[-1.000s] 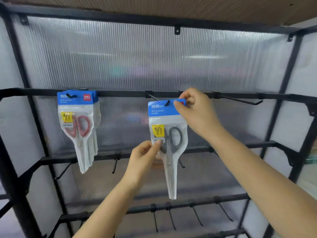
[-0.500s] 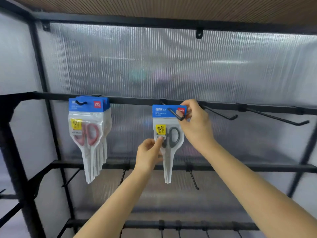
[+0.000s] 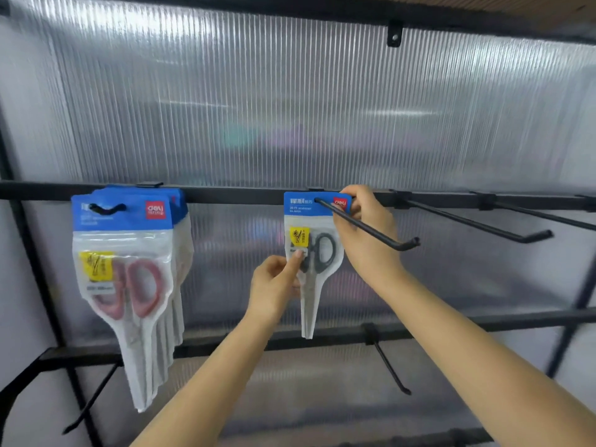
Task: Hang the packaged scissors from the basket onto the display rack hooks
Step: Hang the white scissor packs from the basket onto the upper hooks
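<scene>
While my right hand [image 3: 364, 230] pinches the pack's [image 3: 314, 253] blue top | hook [image 3: 364, 225] seemingly through its hole | left hand [image 3: 277, 285] pinches its middle.

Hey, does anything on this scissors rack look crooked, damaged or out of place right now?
Nothing stands out. The red-handled packs hang straight on the left hook, and the grey-handled pack sits square on its hook, held by the left hand and right hand.
</scene>
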